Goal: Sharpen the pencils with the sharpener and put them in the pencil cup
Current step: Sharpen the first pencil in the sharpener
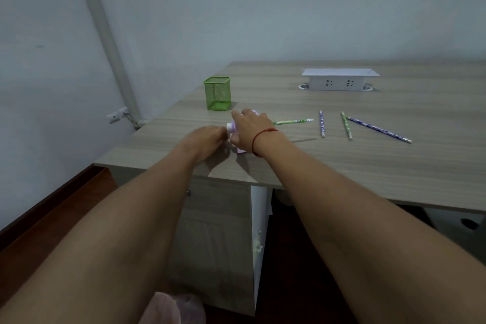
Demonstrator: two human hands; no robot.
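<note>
A small pink and white sharpener [240,150] stands near the desk's front left corner, mostly hidden under my hands. My right hand [249,131], with a red string at its wrist, grips the sharpener's body from above. My left hand [207,137] has its fingers curled at the white knob [231,127] on the sharpener's left end. A green pencil [294,121] sticks out to the right from under my right hand. To the right lie a short blue pencil [322,123], another green pencil [346,126] and a longer blue pencil [378,129]. The green mesh pencil cup [217,93] stands upright just behind my hands.
The wooden desk [394,166] meets the wall at the back, and its left edge runs close to the cup. A white socket box [339,80] sits at the back middle. Below the front edge is a cabinet [218,231].
</note>
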